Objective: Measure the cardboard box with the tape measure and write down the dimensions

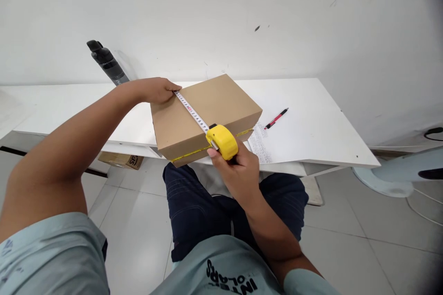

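A brown cardboard box (221, 97) with a yellow strip along its side sits on the white table (332, 133), its near edge at the table's front. My right hand (238, 170) is closed around a yellow tape measure (224, 142) at the box's near top edge. From its case the white, numbered blade stretches across the box top to the far left edge. There my left hand (159, 90) pinches the blade's end between thumb and fingers, against the box; its lower fingers are partly hidden.
Right of the box lies a red and black pen (277, 118) on a sheet of paper (263, 145) with writing. A dark bottle (109, 64) leans at the back left near the wall. Under the table is a small carton (121, 160). At far right stands a pale round base (384, 182) with cables.
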A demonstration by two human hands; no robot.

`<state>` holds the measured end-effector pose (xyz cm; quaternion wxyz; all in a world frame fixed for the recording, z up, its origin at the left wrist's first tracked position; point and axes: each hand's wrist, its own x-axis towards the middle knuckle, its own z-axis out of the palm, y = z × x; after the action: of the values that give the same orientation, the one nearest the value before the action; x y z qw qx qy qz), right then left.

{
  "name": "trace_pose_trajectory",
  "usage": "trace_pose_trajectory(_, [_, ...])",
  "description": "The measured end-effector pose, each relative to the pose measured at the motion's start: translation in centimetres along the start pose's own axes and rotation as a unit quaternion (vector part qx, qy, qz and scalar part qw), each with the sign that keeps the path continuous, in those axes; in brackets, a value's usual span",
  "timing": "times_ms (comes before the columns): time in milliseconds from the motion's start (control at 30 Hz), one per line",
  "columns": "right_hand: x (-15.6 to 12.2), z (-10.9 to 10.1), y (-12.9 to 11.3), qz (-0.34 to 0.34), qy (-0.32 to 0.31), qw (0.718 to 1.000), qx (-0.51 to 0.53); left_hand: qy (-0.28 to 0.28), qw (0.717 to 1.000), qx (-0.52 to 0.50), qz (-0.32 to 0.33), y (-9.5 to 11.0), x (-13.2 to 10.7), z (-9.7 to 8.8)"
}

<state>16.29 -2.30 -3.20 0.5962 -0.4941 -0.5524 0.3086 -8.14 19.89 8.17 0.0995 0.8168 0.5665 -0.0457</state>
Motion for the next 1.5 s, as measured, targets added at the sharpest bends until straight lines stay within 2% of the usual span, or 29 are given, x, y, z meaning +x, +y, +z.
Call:
trace_pose_trajectory(167, [0.4,0.8,0.1,-0.036,0.014,0.999,-0.027,-0.029,0.999,-0.012,-0.041,2.6,-1.9,-0.4])
trace_pose_trajectory(233, [0.5,0.9,0.0,-0.045,0.024,0.998,-0.024,-0.024,0.999,-0.003,-0.039,3.1,-2.3,0.0])
trace_pose_trajectory(500, [-0.3,0.1,0.9,-0.036,0.016,0.999,-0.01,0.065,0.995,-0.067,-0.028,1.7,-2.1,2.7])
trace_pose_trajectory(633, [-1.2,-0.7,1.2,-0.016,0.021,0.999,-0.03,0.075,0.985,-0.147,-0.053,1.4,-1.9,3.4])
trace_pose_trajectory(800, [-1.6,-0.7,1.2,-0.045,0.064,0.994,-0.081,0.117,0.964,-0.227,-0.076,1.5,-2.2,4.0])
trace_pose_trajectory(933, [-1.6,-0.2,1.5,-0.047,0.088,0.991,-0.091,0.103,0.966,-0.225,-0.072,2.2,-2.7,3.9])
trace_pose_trajectory(1267, [-1.6,0.4,0.6,-0.02,0.131,0.98,-0.149,0.128,0.973,-0.187,-0.052,2.4,-3.0,4.4])
trace_pose_trajectory(1500, [-1.7,-0.1,1.1,-0.035,0.126,0.978,-0.162,0.128,0.972,-0.188,-0.061,3.0,-3.4,4.3])
